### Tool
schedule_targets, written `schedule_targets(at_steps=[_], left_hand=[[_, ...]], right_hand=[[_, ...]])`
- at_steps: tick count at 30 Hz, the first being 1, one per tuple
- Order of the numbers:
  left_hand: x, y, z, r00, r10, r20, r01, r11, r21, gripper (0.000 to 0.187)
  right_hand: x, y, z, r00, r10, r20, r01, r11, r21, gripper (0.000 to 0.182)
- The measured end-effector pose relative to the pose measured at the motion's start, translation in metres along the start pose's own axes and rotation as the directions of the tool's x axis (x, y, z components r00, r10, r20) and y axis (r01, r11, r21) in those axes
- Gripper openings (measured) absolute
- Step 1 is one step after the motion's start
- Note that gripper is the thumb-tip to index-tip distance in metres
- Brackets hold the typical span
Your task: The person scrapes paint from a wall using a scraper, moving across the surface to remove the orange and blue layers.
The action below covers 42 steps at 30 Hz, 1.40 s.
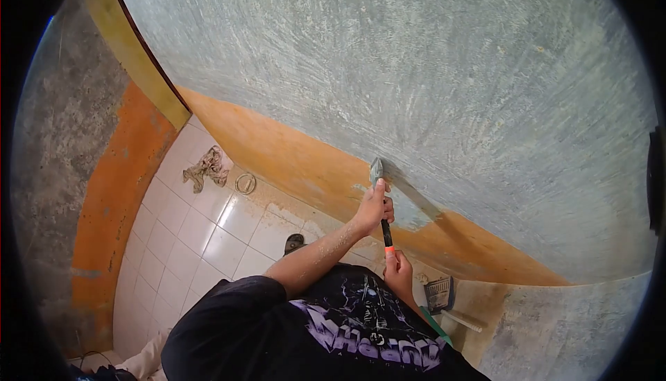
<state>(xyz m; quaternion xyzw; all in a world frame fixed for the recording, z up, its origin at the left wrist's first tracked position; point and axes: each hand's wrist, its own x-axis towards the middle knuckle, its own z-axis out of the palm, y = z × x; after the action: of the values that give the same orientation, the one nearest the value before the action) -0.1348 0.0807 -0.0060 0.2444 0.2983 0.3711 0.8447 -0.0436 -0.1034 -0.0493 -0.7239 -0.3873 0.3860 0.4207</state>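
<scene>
A long-handled scraper (387, 232) with a black handle, an orange band and a dusty, pointed metal head rests against the wall. My left hand (374, 208) is closed round the upper handle just below the head. Lower down, my right hand (397, 271) grips the handle by the orange band. The head touches the wall near the border between the rough grey surface (361, 69) and the orange painted strip (298, 159). Beside the handle, a pale blue-grey patch (409, 209) shows in the orange paint. Dust speckles my left forearm.
White floor tiles (201, 232) bear orange-brown dust along the wall. A crumpled cloth (206, 170) and a ring-shaped item (245, 183) lie there. A dark sandal (294, 244) shows beside my arm. At right are a dark tray-like object (438, 294) and a pale stick (463, 320).
</scene>
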Motion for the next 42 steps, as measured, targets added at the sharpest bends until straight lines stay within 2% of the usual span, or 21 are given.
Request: schedule_targets(at_steps=[5, 8, 11, 15, 17, 20, 21, 24, 30, 36, 42], left_hand=[[0.006, 0.014, -0.016, 0.999, 0.019, -0.026, -0.019, 1.000, 0.003, 0.040], [0.007, 0.035, -0.032, 0.994, 0.091, -0.064, -0.093, 0.995, -0.025, 0.039], [0.016, 0.065, -0.060, 0.970, 0.161, -0.185, -0.178, 0.981, -0.080, 0.039], [0.007, 0.092, -0.067, 0.975, 0.137, -0.174, -0.155, 0.983, -0.095, 0.038], [0.005, 0.080, -0.065, 0.984, 0.110, -0.140, -0.122, 0.989, -0.080, 0.039], [0.002, 0.060, -0.053, 0.993, 0.103, -0.066, -0.108, 0.991, -0.073, 0.039], [0.001, 0.055, -0.048, 0.994, 0.096, -0.045, -0.099, 0.993, -0.064, 0.041], [-0.001, 0.034, -0.027, 0.999, 0.030, 0.018, -0.029, 0.998, -0.054, 0.042], [-0.005, -0.008, 0.014, 0.987, -0.100, 0.127, 0.102, 0.995, -0.012, 0.042], [-0.007, -0.028, 0.039, 0.971, -0.158, 0.181, 0.159, 0.987, 0.007, 0.041], [-0.006, -0.036, 0.043, 0.977, -0.158, 0.140, 0.162, 0.987, -0.017, 0.041]], right_hand=[[0.008, -0.028, 0.012, 0.999, -0.006, 0.038, 0.007, 0.999, -0.032, 0.032], [0.024, -0.041, 0.028, 0.996, -0.073, 0.051, 0.079, 0.988, -0.132, 0.033], [0.045, -0.067, 0.053, 0.994, -0.072, 0.088, 0.081, 0.992, -0.101, 0.037], [0.053, -0.081, 0.071, 0.987, -0.043, 0.157, 0.049, 0.998, -0.035, 0.037], [0.043, -0.075, 0.065, 0.981, 0.026, 0.192, -0.030, 0.999, 0.018, 0.036], [0.033, -0.044, 0.053, 0.971, 0.091, 0.221, -0.144, 0.962, 0.234, 0.031], [0.024, -0.051, 0.043, 0.958, 0.105, 0.267, -0.180, 0.945, 0.274, 0.028], [0.003, -0.053, 0.021, 0.954, 0.152, 0.258, -0.242, 0.900, 0.363, 0.028], [-0.031, -0.030, -0.017, 0.978, 0.181, 0.102, -0.207, 0.892, 0.402, 0.029], [-0.040, -0.021, -0.047, 0.982, 0.186, 0.039, -0.185, 0.888, 0.420, 0.029], [-0.033, -0.001, -0.056, 0.990, 0.141, -0.005, -0.132, 0.938, 0.322, 0.031]])
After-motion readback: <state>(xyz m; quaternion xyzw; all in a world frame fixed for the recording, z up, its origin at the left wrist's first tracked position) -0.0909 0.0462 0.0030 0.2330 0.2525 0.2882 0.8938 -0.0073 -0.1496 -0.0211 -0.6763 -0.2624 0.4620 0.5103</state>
